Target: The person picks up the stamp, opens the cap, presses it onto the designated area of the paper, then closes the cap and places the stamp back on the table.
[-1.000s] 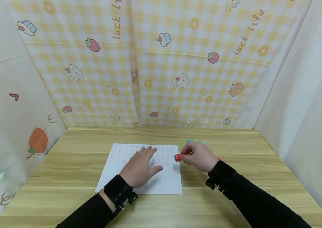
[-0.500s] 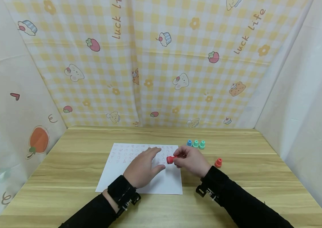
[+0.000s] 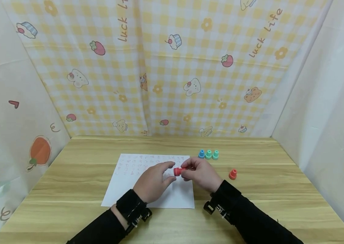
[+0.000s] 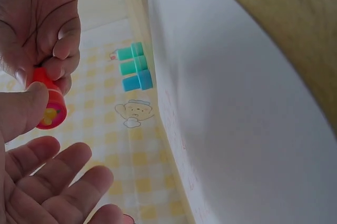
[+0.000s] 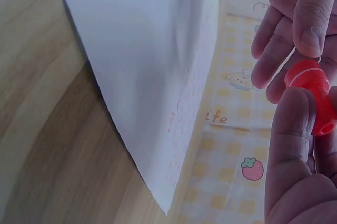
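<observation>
My right hand (image 3: 202,173) pinches a small red toy stamp (image 3: 178,171) by its narrow end, holding it sideways above the paper. The stamp's wide end faces the left hand and, in the left wrist view, bears a yellow picture (image 4: 51,116). My left hand (image 3: 152,183) has its thumb and fingers spread around that wide end. In the left wrist view the left thumb (image 4: 26,109) overlaps the stamp's side. Below lies a white sheet of paper (image 3: 147,196) with rows of small red printed marks along its far half.
A blue stamp (image 3: 201,154) and two green stamps, one a green stamp (image 3: 215,155), stand in a row beyond the paper's far right corner. Another red stamp (image 3: 233,174) stands to the right of the right hand. A checked cloth (image 3: 172,101) hangs behind the wooden table (image 3: 77,156).
My right hand has carried the red stamp left over the paper, up to the left hand. The left hand has shifted slightly right, its fingers rounding toward the stamp.
</observation>
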Demonstrator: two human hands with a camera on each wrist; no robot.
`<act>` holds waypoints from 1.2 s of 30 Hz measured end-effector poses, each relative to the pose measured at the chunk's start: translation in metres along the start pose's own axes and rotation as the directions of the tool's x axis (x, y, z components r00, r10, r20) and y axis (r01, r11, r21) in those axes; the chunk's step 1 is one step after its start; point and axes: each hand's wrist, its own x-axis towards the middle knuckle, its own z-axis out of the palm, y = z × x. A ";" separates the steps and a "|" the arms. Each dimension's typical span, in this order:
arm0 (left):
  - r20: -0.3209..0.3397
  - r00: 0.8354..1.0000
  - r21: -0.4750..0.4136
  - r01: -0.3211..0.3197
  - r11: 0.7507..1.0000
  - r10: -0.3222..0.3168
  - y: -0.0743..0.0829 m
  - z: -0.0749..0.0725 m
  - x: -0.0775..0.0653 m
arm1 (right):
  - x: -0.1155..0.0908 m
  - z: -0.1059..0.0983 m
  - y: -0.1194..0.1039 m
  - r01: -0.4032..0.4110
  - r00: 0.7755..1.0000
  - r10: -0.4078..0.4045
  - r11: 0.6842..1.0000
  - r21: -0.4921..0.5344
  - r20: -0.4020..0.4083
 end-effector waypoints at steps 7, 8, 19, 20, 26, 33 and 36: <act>0.004 1.000 -0.029 -0.020 0.999 0.020 0.000 0.000 0.001 | -0.001 0.001 0.001 0.024 0.999 -0.024 0.999 0.029 0.021; 0.003 1.000 -0.033 -0.023 0.999 0.023 -0.001 0.001 0.001 | -0.001 0.001 0.001 0.023 0.999 -0.024 0.999 0.032 0.023; -0.036 0.999 -0.049 -0.040 0.998 0.038 0.001 0.002 0.000 | 0.000 0.003 0.000 -0.008 1.000 0.007 0.998 0.058 0.019; -0.040 0.998 -0.052 -0.041 0.998 0.039 0.001 0.002 0.000 | 0.000 0.004 0.000 -0.008 1.000 0.007 0.998 0.058 0.024; -0.050 0.998 -0.060 -0.051 0.997 0.048 0.000 0.002 0.000 | 0.001 0.005 0.002 -0.016 0.997 0.011 0.997 0.079 0.070; -0.032 0.998 -0.095 -0.047 0.994 0.044 0.000 0.002 0.000 | 0.002 0.009 0.001 -0.054 0.997 0.051 0.997 0.051 0.058; -0.034 0.998 -0.104 -0.051 0.993 0.047 0.000 0.002 0.000 | 0.002 0.010 0.001 -0.061 0.997 0.059 0.997 0.042 0.050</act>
